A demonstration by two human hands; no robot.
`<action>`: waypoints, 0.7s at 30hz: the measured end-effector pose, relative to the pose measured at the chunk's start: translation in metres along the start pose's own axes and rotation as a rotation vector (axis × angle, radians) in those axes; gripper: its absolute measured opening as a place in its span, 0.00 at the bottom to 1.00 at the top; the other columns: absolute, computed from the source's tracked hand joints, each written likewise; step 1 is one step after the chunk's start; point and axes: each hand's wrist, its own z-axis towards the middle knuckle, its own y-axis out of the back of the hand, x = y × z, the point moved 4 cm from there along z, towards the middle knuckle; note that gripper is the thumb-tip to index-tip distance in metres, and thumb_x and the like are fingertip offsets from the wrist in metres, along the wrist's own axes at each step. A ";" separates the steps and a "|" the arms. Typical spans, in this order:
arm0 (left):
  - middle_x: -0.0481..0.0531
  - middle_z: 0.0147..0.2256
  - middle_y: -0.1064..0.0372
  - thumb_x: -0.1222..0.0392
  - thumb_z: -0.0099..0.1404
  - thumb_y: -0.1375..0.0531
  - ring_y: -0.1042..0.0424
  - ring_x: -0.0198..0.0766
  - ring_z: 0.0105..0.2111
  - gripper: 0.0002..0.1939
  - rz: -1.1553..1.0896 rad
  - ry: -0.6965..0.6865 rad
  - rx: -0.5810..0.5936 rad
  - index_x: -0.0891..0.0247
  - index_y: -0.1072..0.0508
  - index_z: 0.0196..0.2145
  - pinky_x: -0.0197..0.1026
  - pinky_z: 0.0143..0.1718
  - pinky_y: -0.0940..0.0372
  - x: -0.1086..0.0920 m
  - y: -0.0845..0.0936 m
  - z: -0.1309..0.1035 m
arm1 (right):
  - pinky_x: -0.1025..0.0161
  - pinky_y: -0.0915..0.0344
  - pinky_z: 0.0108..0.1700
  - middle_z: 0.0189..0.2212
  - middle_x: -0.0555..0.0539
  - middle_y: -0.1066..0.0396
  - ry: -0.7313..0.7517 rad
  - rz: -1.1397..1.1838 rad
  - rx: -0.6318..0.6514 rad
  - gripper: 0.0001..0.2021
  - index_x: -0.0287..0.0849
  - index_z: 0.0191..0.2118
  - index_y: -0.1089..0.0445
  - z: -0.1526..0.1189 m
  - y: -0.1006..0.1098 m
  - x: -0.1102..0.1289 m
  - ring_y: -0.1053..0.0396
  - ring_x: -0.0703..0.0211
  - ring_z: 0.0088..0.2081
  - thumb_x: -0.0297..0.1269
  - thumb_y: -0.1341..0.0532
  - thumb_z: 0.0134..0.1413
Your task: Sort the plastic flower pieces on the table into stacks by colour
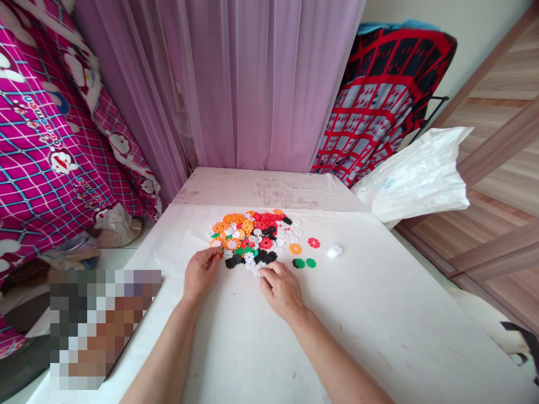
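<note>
A mixed pile of flower-shaped plastic discs [246,227] in orange, red, white, black and green lies on the white-covered table [252,348]. At the pile's left edge, my left hand [202,274] has its thumb and fingertips pressed together. A bit of orange shows by the fingertips, but what they hold is too small to make out. My right hand [281,286] reaches the front of the pile, thumb and index finger apart, with fingertips over white discs [254,270]. To its right lie a loose orange disc [295,248], a red disc [314,243] and a green disc [310,262].
A small white object [334,251] sits right of the loose discs. A white plastic bag [416,174] stands by the far right edge. Purple curtains [261,84] hang behind the table. A pixelated rectangular area [109,331] covers the left edge.
</note>
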 end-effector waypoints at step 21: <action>0.48 0.38 0.21 0.55 0.61 0.49 0.25 0.42 0.38 0.15 -0.025 -0.012 0.000 0.55 0.23 0.36 0.42 0.44 0.32 0.001 0.000 0.000 | 0.60 0.41 0.46 0.42 0.45 0.32 -0.003 -0.105 -0.104 0.17 0.51 0.47 0.24 0.012 0.005 -0.028 0.37 0.55 0.43 0.28 0.43 0.55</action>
